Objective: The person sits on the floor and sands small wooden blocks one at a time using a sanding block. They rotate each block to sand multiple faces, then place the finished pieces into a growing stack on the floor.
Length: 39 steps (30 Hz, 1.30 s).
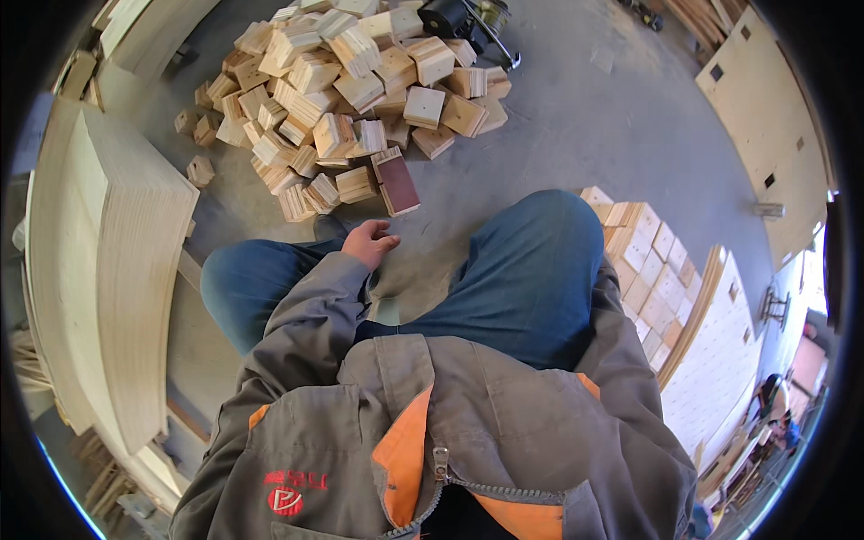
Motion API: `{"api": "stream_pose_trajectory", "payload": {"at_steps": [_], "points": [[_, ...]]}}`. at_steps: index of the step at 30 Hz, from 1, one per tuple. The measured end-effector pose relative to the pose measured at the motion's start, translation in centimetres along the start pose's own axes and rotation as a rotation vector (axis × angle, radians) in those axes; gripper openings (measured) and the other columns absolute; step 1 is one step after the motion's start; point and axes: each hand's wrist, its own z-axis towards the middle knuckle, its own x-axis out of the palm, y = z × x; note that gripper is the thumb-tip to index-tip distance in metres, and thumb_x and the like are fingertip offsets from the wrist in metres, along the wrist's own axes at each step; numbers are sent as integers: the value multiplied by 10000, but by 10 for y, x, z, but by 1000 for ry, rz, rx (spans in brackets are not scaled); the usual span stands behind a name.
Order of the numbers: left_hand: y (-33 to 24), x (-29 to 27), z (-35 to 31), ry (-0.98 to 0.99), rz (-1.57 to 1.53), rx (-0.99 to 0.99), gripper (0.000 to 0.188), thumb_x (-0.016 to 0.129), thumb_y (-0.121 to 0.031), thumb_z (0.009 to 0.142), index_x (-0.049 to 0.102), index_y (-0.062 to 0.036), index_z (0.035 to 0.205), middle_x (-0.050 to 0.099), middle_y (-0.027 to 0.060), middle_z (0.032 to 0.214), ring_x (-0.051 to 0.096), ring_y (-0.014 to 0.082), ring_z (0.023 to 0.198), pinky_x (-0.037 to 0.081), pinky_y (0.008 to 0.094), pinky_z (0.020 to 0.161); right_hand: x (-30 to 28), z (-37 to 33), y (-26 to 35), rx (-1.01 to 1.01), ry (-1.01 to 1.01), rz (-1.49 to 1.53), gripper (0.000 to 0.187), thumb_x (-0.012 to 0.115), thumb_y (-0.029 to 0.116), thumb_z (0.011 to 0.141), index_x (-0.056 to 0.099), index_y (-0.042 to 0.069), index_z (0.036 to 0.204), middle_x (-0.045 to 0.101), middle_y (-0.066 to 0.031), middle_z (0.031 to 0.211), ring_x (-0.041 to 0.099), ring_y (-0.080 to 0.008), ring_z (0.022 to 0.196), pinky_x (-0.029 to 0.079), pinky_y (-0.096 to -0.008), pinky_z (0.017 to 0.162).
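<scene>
My left hand (369,244) hovers between my knees, its fingers loosely bent and apart, with nothing in it. Just beyond it stands a block with a dark red face (401,186), at the near edge of a big heap of plywood blocks (360,88) on the floor. My right arm reaches down past my right knee, and the knee and sleeve hide that hand. Close to that side is a neat stack of blocks (655,261), their pale ends facing up.
Tall layered plywood sheets (135,261) stand on the left. A plywood panel (720,333) borders the block stack on the right, and a panel with square holes (765,135) lies farther off. A black tool with a metal frame (445,16) sits behind the heap.
</scene>
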Motion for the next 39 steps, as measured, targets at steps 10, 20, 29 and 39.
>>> {"api": "stream_pose_trajectory", "payload": {"at_steps": [10,20,29,39], "points": [[-38,-18,-35,5,-44,167,540,767,-218,861,590,39,1301,720,166,1081,695,232,984,546,336,865,60,-135,178,-519,122,-167,569,682,191,954,427,94,1454,651,-144,1230,675,-282,957,554,-394,726],[-38,-20,-37,-53,-34,274,540,774,-245,856,599,32,1287,725,145,1032,696,223,926,550,337,800,251,-245,151,-1067,313,-601,736,801,136,835,433,30,1464,646,-175,1230,677,-203,957,558,-323,750],[-50,-16,-41,-27,-62,243,558,780,-247,851,592,25,1301,714,166,1053,701,241,931,560,350,802,352,-222,-24,-980,407,-983,948,871,254,720,390,15,1501,533,-248,1390,635,-278,1141,555,-389,917],[-65,-18,-32,58,-12,225,566,769,-257,845,592,13,1311,688,189,1133,692,274,986,550,378,864,350,-153,-123,-741,330,-1340,1153,881,383,688,212,86,1578,393,-258,1496,447,-412,1358,414,-441,1115]]}}
